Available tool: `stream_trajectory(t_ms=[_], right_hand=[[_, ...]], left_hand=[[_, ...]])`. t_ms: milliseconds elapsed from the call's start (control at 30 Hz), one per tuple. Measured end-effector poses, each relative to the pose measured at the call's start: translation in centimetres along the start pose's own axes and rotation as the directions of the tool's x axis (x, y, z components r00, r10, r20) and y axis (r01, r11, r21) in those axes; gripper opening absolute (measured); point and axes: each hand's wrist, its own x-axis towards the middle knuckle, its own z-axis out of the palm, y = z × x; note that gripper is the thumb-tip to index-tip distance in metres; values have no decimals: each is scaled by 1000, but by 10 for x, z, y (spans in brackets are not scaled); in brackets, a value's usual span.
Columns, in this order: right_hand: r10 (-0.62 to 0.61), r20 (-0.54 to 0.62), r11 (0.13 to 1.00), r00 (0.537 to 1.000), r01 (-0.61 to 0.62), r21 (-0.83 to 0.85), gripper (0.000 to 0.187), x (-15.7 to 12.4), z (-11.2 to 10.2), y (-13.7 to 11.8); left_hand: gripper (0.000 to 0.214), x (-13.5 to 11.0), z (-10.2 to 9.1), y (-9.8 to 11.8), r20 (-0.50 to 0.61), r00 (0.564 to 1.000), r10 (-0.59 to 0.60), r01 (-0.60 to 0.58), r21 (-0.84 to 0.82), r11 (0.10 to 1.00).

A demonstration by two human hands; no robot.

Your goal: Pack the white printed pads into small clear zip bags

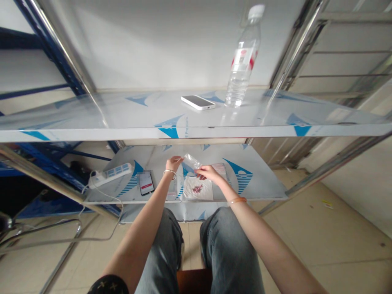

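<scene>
Both my hands are out over the lower shelf [263,179] of a metal rack. A small clear plastic bag [192,161] is held between them: my left hand [173,163] grips its left end and my right hand [206,172] pinches its right end. Below the bag lies a white sheet [198,188] with a little heap of small red pieces [197,188] on it. A stack of clear bags with red print [220,168] lies just behind my right hand.
A phone with a lit screen [146,183] and a white power strip [110,173] with a trailing cable lie on the lower shelf's left part. The upper shelf [122,118] carries a white phone [198,102] and a clear water bottle [243,61]. My knees are below.
</scene>
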Motion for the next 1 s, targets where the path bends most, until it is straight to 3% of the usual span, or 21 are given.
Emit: stream_trajectory(t_ms=[67,133,200,267,500,700,867,1000], right_hand=[[-17,-96,997,995,24,71,20,0,1,0],[-26,-148,990,989,46,135,23,1,1,0],[-21,-160,984,987,49,172,27,3,3,1],[-13,-159,981,987,43,188,29,3,5,1],[-21,-136,973,990,51,226,20,2,-1,2],[50,-203,972,978,0,236,10,0,-14,8],[56,-185,991,981,-32,131,9,0,-13,11],[10,-169,1000,986,-12,-16,14,2,-12,13]], left_hand=[[32,-4,2,2,38,996,-80,77,77,994],[29,-10,4,6,209,967,-145,121,121,985],[18,-16,8,8,378,917,-129,105,83,991],[11,-20,12,9,452,889,-70,70,17,997],[8,-7,25,-3,381,922,68,-81,17,997],[7,1,24,-13,503,857,114,-217,150,965],[15,2,18,-13,506,857,96,-286,311,906],[15,2,14,-12,515,853,87,-300,346,889]])
